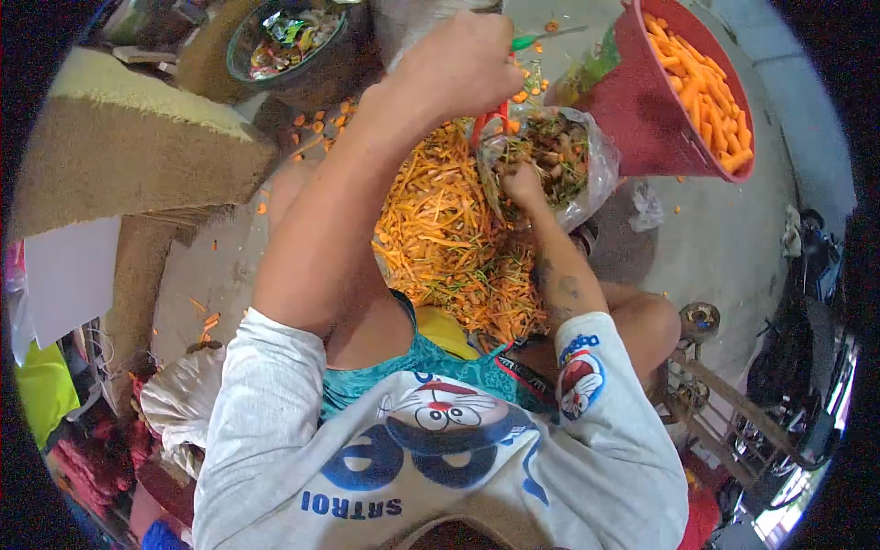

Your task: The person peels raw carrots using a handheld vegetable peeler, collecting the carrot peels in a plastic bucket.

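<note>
My left hand (472,64) is raised and closed around the red edge strip (493,121) of a clear plastic bag (600,170). Beside its fingers shows a knife (555,35) with a green handle. Inside the bag are brown and green carrot trimmings (561,156). My right hand (522,183) reaches into the bag's near side, its fingertips hidden among the trimmings. Below and left of the bag spreads a large heap of orange carrot peelings (435,206), mixed with green stalks toward my lap.
A tilted red bucket (642,128) full of peeled carrots (706,87) stands at upper right. A dark basin (266,69) with wrappers sits at upper left, near a brown padded block (137,156). Carrot slices dot the floor (733,220). At right is a wooden rack (733,403).
</note>
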`<action>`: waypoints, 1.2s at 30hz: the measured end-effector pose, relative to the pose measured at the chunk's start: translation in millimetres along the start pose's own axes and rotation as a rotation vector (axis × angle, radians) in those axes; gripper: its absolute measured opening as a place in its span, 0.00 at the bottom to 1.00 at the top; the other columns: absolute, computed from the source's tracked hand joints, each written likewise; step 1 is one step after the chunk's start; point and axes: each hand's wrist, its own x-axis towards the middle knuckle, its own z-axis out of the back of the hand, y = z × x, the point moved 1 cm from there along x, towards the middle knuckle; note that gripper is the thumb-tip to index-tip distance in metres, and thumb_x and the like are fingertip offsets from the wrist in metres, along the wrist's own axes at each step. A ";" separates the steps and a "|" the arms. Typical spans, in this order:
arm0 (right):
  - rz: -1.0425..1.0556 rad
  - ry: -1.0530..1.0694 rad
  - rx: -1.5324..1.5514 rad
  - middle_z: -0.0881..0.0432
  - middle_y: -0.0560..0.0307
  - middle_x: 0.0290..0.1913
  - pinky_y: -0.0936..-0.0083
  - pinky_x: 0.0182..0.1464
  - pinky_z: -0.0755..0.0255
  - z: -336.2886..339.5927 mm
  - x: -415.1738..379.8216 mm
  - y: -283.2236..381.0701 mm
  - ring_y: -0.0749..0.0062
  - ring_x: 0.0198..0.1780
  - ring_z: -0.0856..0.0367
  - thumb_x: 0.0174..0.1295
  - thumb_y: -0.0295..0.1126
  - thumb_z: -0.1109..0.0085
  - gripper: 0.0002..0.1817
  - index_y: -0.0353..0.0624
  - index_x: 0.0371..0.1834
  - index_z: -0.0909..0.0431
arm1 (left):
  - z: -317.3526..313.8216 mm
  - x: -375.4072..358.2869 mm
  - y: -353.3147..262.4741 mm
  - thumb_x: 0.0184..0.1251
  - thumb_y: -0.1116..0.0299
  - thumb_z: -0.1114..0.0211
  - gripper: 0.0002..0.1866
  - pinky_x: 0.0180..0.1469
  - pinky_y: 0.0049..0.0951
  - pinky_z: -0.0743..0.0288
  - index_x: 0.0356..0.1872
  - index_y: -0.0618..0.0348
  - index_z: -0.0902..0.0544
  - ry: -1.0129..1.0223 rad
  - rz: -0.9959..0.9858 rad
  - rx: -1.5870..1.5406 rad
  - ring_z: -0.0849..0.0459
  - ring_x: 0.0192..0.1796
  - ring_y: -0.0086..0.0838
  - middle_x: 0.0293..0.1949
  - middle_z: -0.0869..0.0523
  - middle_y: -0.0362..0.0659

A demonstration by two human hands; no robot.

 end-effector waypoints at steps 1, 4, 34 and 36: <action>0.043 0.117 -0.195 0.12 0.35 0.41 0.53 0.51 0.19 -6.2 -1.7 2.3 0.46 0.49 0.12 0.62 0.49 0.33 0.23 0.38 0.45 0.12 | 2.5 0.5 3.6 0.59 0.67 0.37 0.15 0.49 0.54 0.20 0.41 0.70 0.15 -0.004 0.014 0.006 0.13 0.44 0.60 0.38 0.14 0.66; 0.069 0.243 -0.388 0.13 0.34 0.44 0.52 0.48 0.18 -23.8 -3.5 11.2 0.46 0.48 0.12 0.64 0.48 0.36 0.27 0.31 0.52 0.18 | 8.1 0.2 10.0 0.59 0.67 0.37 0.15 0.47 0.52 0.19 0.40 0.70 0.15 0.009 0.040 0.027 0.13 0.42 0.60 0.36 0.14 0.66; 0.506 -0.379 0.576 0.11 0.58 0.40 0.78 0.47 0.21 319.0 -126.0 102.7 0.78 0.41 0.14 0.64 0.37 0.25 0.17 0.35 0.48 0.13 | -15.3 3.3 -13.0 0.54 0.63 0.34 0.18 0.52 0.53 0.18 0.41 0.68 0.14 -0.177 -0.054 -0.050 0.12 0.47 0.59 0.40 0.12 0.66; 0.529 -0.686 0.569 0.11 0.59 0.40 0.78 0.47 0.20 315.6 -156.7 110.5 0.78 0.40 0.14 0.63 0.33 0.25 0.16 0.36 0.49 0.13 | -20.2 2.6 -23.0 0.61 0.66 0.34 0.16 0.50 0.52 0.20 0.46 0.64 0.17 -0.042 -0.032 -0.026 0.13 0.48 0.59 0.40 0.12 0.62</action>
